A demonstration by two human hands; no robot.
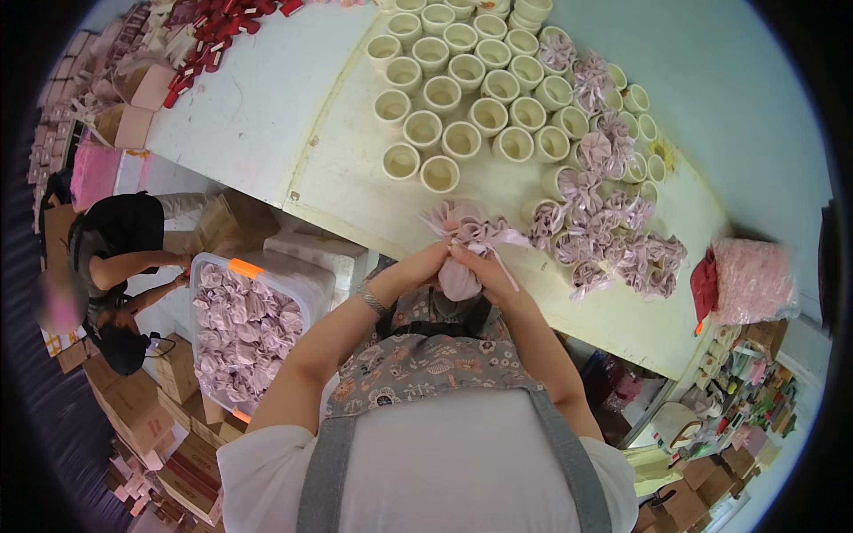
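Close in front of my body I hold a pale pink fabric drawstring pouch, its gathered, ruffled top fanning out above my fingers. My left hand closes around its left side, and my right hand grips the neck from the right. A ribbon end hangs down beside the right hand. What the pouch contains is hidden. Just beyond, cream cups stand in rows on the pale table. To the right, similar gathered pouches sit in several cups, clustered close together.
On my left a clear plastic bin with orange handles holds many pouches; another person reaches to its rim. Red small items lie at the far left. A wrapped pink bundle rests at the right. Cardboard boxes fill the lower left.
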